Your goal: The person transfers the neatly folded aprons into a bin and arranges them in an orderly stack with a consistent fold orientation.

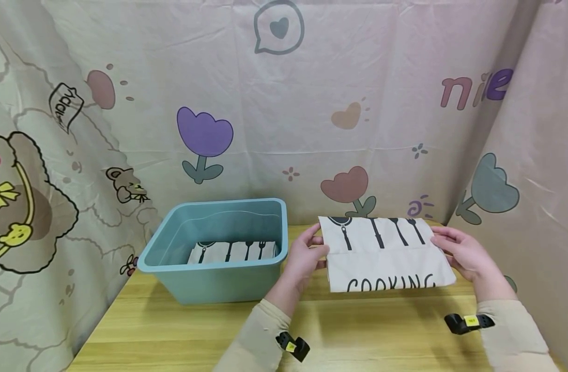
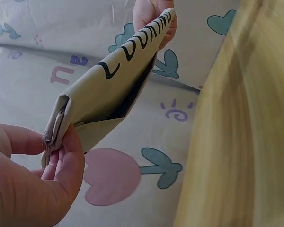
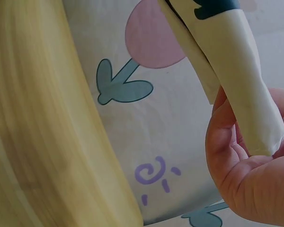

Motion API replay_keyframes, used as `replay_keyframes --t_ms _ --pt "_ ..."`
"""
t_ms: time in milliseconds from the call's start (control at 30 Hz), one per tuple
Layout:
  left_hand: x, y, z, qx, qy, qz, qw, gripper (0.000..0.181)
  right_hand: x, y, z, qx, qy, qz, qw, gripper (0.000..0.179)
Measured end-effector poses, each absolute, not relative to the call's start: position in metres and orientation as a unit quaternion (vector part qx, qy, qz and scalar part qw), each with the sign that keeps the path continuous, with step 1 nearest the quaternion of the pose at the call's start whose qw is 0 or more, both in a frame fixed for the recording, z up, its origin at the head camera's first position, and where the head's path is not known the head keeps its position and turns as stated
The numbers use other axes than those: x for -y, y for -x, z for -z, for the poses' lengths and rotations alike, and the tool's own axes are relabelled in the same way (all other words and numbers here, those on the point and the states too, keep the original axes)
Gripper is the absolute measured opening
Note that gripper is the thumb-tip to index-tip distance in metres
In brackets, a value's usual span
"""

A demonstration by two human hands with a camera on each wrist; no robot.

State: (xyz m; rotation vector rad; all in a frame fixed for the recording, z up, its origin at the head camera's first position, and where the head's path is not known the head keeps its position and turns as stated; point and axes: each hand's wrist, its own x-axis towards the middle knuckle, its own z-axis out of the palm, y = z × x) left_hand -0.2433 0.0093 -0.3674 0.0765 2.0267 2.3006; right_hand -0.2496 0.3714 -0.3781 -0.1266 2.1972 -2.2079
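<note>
A folded white cloth (image 1: 386,258), printed with black kitchen utensils and the word COOKING, is held up between both hands above the table. My left hand (image 1: 307,251) pinches its left edge, thumb in front; the left wrist view shows several layers gathered between the left fingers (image 2: 72,153). At the opposite edge, my right hand (image 1: 462,253) grips the cloth, and the right wrist view has the folded end (image 3: 258,118) lying in the curled right hand (image 3: 255,175). The lower layers hang slightly apart, leaving a dark gap beneath the lettered face.
Left of the hands stands a blue-green plastic bin (image 1: 218,284) on the wooden table (image 1: 181,336). Inside it lies another folded white cloth (image 1: 232,252) with the same utensil print. A patterned curtain (image 1: 265,103) hangs behind the table and along both sides.
</note>
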Motion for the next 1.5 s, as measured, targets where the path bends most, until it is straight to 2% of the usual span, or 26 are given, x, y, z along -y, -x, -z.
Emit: replay_keyframes --t_ms 367,733,1133,1500 --pt "-0.003 0.243 0.346 -0.666 -0.051 -0.744 0.021 0.060 -0.367 0.247 0.361 -0.712 0.048 0.701 -0.005 0.023" --pt "0.015 0.239 0.323 -0.674 -0.084 -0.734 0.009 0.058 -0.356 0.246 0.346 -0.700 0.096 0.708 -0.017 0.024" --pt "0.040 0.238 0.311 -0.697 -0.073 -0.713 -0.002 0.057 -0.331 0.244 0.332 -0.711 0.090 0.696 -0.032 0.019" --pt "0.071 0.240 0.305 -0.721 -0.054 -0.691 -0.020 0.055 -0.298 0.250 0.326 -0.721 0.112 0.682 -0.043 0.024"
